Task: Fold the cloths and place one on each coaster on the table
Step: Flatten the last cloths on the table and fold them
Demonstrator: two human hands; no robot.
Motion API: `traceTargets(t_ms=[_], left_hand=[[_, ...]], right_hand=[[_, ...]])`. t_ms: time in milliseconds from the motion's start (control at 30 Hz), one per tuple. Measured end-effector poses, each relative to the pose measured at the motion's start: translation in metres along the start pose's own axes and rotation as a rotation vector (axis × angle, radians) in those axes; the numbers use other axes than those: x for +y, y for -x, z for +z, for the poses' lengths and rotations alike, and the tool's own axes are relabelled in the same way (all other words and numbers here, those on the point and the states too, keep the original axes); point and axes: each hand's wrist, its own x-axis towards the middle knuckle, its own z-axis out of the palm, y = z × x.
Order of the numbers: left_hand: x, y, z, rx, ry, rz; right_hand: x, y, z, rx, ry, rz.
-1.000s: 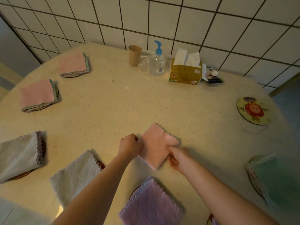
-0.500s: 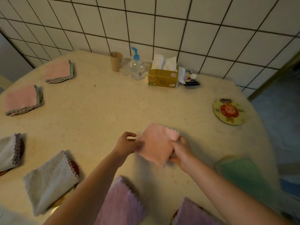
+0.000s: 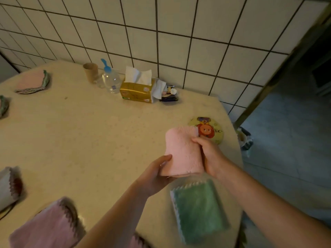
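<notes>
- My left hand [image 3: 155,173] grips the near left corner of the folded pink cloth [image 3: 181,152], thumb on top and fingers curled underneath.
- My right hand [image 3: 209,154] pinches the cloth's right edge, fingers wrapped round the fold.
- I hold the pink cloth above the bench [image 3: 93,133], near its right side; its far corner overlaps the edge of the bare cartoon coaster [image 3: 210,130] as seen from my head, and I cannot tell whether it touches it.
- Just below my hands a folded green cloth [image 3: 198,212] lies on the bench near the right edge, blurred.
- A pinkish-purple cloth [image 3: 46,228] lies at the near left edge, and a white cloth [image 3: 8,187] sits at the far left over a dark coaster.
- Another folded pink cloth with a green border [image 3: 33,81] rests on a coaster at the far left corner; a second bordered cloth [image 3: 3,106] shows only in part at the left edge of the view.
- Against the tiled wall [image 3: 179,33] stand a brown paper cup [image 3: 91,72], a clear pump bottle with a blue top [image 3: 110,77] and a yellow tissue box [image 3: 137,90], with a few small items [image 3: 169,94] just to the right of the box.
</notes>
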Motion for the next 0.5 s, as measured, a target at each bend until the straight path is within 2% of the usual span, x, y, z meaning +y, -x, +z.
traceTargets(t_ms=[100,167,233,300,500], left_hand=[[0.000,-0.024,0.021,0.028,-0.014,0.109],[0.002,-0.041,0.029,0.140,-0.079,0.170],[0.006,-0.059,0.040,0.298,-0.222,0.201],[0.011,-0.076,0.053,0.387,-0.378,0.227],[0.032,-0.126,0.081,0.481,-0.770,0.460]], right_hand=[[-0.019,-0.017,-0.029,0.021,0.048,-0.056],[-0.027,-0.034,-0.049,0.064,0.107,-0.079],[-0.031,-0.054,-0.070,0.127,0.196,-0.085],[-0.034,-0.075,-0.087,0.176,0.323,-0.098],[-0.048,-0.136,-0.102,0.330,0.682,-0.238]])
